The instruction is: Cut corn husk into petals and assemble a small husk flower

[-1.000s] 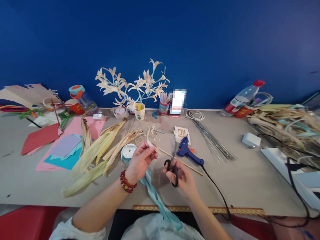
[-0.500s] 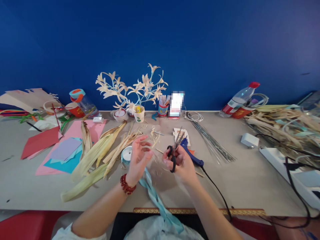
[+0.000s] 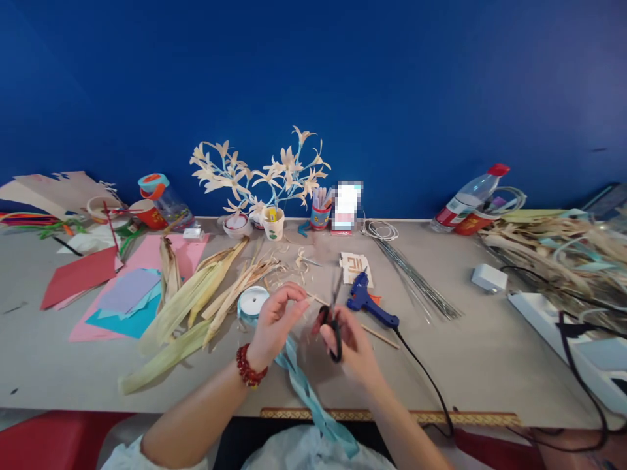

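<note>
My right hand [image 3: 350, 343] holds a pair of scissors [image 3: 335, 326] by its black handles, blades pointing up and away from me. Just left of it, my left hand [image 3: 281, 320] has its thumb and fingertips drawn together; anything between them is too small to make out. A red bead bracelet circles that wrist. Beneath and between the hands, a light blue ribbon [image 3: 306, 391] trails over the table edge onto my lap. Its white spool [image 3: 253, 300] sits partly behind my left hand. A thin stick [image 3: 379, 336] and pale scraps lie on the tabletop.
A blue glue gun [image 3: 367, 300] with a black cord lies right of the scissors. Corn husks [image 3: 181, 303] and coloured paper [image 3: 130, 294] spread to the left. Husk flowers in a cup [image 3: 273, 225], wires [image 3: 416, 277], a bottle [image 3: 465, 196] and a power strip [image 3: 563, 339] surround the work area.
My right hand has come down and slightly left with the scissors, whose blades look closer together. My left hand's fingers have drawn together from a looser, spread pose.
</note>
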A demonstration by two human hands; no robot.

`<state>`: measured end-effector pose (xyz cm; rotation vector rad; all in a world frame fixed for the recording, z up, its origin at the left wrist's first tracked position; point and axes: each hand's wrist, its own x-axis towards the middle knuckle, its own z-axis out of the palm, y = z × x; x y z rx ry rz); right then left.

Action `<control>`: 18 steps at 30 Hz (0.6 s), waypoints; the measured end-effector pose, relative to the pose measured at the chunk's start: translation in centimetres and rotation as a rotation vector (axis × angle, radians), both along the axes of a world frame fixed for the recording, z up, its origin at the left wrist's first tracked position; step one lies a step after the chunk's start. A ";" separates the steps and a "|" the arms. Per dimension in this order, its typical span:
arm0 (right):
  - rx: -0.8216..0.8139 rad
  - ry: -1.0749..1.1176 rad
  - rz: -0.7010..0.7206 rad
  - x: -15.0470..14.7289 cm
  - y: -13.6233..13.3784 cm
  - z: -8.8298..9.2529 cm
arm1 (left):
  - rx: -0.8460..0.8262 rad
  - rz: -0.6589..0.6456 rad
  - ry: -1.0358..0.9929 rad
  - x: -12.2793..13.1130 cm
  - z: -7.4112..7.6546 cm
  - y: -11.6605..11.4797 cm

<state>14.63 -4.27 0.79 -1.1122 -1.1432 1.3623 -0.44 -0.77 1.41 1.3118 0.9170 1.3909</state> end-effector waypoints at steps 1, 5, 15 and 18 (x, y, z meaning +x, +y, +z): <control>-0.014 -0.003 0.055 -0.3 -0.5 -0.5 | -0.026 0.008 -0.036 0.1 0.0 -0.1; -0.010 -0.004 0.153 -1.3 -1.7 -1.6 | -0.075 0.031 -0.100 0.5 0.2 -0.4; -0.057 -0.022 0.142 -1.5 -1.3 -1.6 | -0.124 -0.008 -0.170 0.4 -0.1 -0.3; -0.061 -0.022 0.132 -1.6 -1.4 -2.0 | -0.132 -0.013 -0.189 0.5 -0.1 -0.3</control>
